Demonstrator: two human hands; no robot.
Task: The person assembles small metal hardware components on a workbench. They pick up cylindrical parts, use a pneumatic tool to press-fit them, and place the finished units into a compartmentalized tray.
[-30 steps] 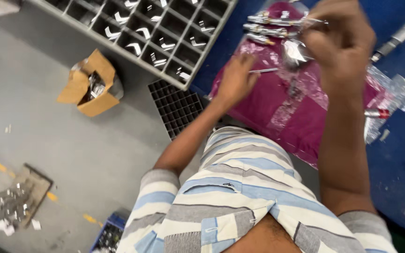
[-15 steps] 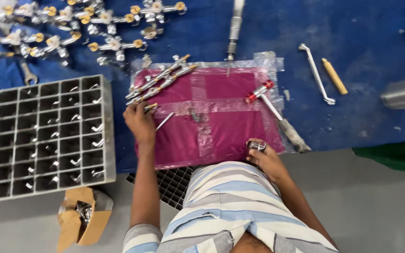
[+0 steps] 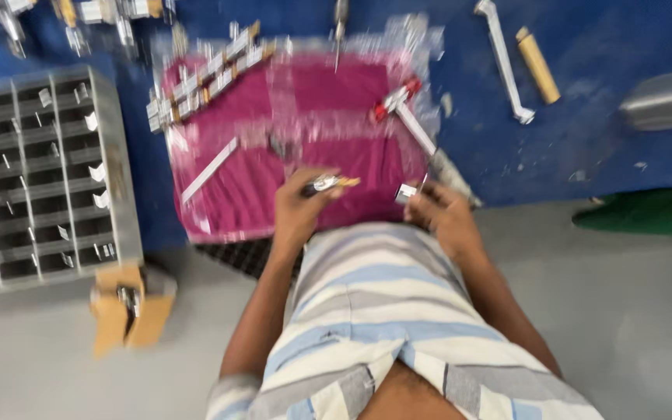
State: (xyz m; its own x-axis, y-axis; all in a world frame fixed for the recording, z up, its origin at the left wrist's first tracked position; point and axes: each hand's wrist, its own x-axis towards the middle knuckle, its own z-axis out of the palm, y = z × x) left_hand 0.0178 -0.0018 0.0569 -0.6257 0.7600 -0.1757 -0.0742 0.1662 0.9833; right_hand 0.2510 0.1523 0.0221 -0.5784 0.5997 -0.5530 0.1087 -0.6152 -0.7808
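My left hand [image 3: 299, 208] grips a small metal rod with a brass-coloured tip [image 3: 328, 183] over the near edge of a magenta cloth [image 3: 336, 117]. My right hand [image 3: 441, 211] pinches a small shiny metal piece [image 3: 406, 192] at the cloth's near right corner. On the cloth lie a row of metal rods [image 3: 208, 74] at the far left, one thin loose rod [image 3: 209, 169], and a red-handled tool [image 3: 400, 99]. The picture is blurred.
A grey tray of small compartments [image 3: 40, 175] holding metal parts stands at the left on the blue mat [image 3: 600, 140]. A small cardboard box [image 3: 127, 307] sits on the grey floor. A metal bracket [image 3: 503, 58], a wooden handle [image 3: 538, 66] and a steel cylinder [image 3: 666, 97] lie right.
My left hand has come back from the cloth's far left side to its near edge, now holding a small rod. The right hand stays near the cloth corner. The view shifted.
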